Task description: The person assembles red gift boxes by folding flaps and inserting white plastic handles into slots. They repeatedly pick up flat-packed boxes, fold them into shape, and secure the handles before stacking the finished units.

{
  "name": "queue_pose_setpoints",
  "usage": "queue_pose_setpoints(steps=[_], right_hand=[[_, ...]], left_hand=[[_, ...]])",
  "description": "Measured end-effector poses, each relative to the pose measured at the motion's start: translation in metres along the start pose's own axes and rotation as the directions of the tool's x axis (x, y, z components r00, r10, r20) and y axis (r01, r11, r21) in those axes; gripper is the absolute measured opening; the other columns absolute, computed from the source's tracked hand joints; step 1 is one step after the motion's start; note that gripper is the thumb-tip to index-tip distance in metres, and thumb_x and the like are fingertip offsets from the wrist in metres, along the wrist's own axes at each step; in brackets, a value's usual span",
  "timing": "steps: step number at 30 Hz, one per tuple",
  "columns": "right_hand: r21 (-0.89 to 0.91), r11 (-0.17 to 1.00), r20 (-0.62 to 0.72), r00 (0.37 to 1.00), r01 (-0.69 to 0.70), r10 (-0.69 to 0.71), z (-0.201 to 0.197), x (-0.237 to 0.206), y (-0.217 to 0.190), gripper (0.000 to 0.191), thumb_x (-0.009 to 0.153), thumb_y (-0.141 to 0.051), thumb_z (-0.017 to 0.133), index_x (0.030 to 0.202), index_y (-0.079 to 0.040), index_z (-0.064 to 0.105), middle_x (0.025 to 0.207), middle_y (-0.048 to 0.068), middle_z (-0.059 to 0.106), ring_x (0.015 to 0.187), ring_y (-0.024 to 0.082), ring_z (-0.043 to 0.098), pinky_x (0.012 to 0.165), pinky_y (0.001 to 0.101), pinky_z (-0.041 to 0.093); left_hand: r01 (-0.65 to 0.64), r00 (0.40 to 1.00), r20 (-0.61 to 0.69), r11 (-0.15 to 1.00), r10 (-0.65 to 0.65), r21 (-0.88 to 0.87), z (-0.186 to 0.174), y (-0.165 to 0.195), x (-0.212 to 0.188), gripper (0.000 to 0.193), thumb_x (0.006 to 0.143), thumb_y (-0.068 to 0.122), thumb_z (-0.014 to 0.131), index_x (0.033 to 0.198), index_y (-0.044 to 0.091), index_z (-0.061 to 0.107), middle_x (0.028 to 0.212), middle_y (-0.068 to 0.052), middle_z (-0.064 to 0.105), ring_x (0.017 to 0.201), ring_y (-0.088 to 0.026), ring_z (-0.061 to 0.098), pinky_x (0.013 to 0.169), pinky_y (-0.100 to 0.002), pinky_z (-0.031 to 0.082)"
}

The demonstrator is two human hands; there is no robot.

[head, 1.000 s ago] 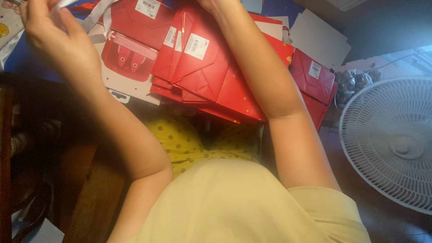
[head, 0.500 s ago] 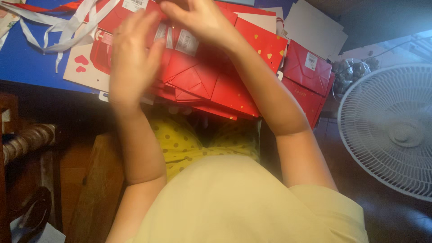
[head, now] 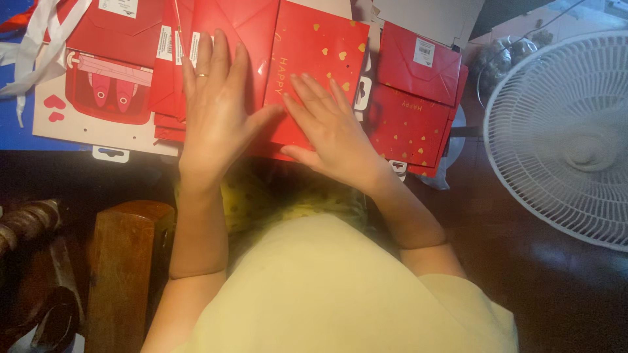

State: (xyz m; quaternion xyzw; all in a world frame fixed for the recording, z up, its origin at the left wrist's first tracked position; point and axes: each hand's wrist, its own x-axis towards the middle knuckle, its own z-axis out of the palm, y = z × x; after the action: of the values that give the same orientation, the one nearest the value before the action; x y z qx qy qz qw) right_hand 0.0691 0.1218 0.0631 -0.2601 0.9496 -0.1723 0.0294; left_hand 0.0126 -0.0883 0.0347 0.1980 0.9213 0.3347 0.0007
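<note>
Under both flat, spread hands' fingers [head: 222, 59], L [head: 216, 117] & R [head: 330, 131], lies red envelope [head: 320, 46].

1. The floor [head: 562, 287] is dark and glossy, and it reflects a little light at the near right.
2. A white round fan [head: 569, 131] with a wire grille stands at the right.
3. A brown wooden post [head: 124, 261] of some furniture is at the near left.
4. A carved dark wooden piece [head: 26, 225] lies at the left edge.
5. The light is dim and warm.
</note>
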Motion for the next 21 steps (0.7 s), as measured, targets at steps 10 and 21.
queue_pose_setpoints(steps=[10,21], right_hand=[[0.047,0.998,-0.047,0.998,-0.031,0.033,0.003,-0.018,0.01,0.072,0.092,-0.038,0.077,0.146,0.002,0.051,0.156,0.022,0.042,0.148,0.038,0.036,0.122,0.0581,0.024],[0.499,0.843,-0.133,0.944,-0.2,0.303,0.016,0.063,0.044,0.021,0.1,-0.024,0.069,0.108,-0.005,0.073,0.098,0.009,0.064,0.081,0.023,0.066,0.077,0.0366,0.053]], left_hand=[[0.059,0.997,-0.053,0.997,-0.056,0.056,0.027,0.0,0.0,0.082,0.097,0.03,0.08,0.156,-0.01,0.038,0.161,-0.04,0.027,0.152,-0.056,0.019,0.123,-0.064,0.015],[0.047,0.984,-0.175,0.999,-0.043,0.019,0.05,-0.007,-0.007,0.063,0.105,0.024,0.072,0.155,-0.004,0.045,0.162,-0.034,0.034,0.154,-0.053,0.024,0.126,-0.063,0.017]])
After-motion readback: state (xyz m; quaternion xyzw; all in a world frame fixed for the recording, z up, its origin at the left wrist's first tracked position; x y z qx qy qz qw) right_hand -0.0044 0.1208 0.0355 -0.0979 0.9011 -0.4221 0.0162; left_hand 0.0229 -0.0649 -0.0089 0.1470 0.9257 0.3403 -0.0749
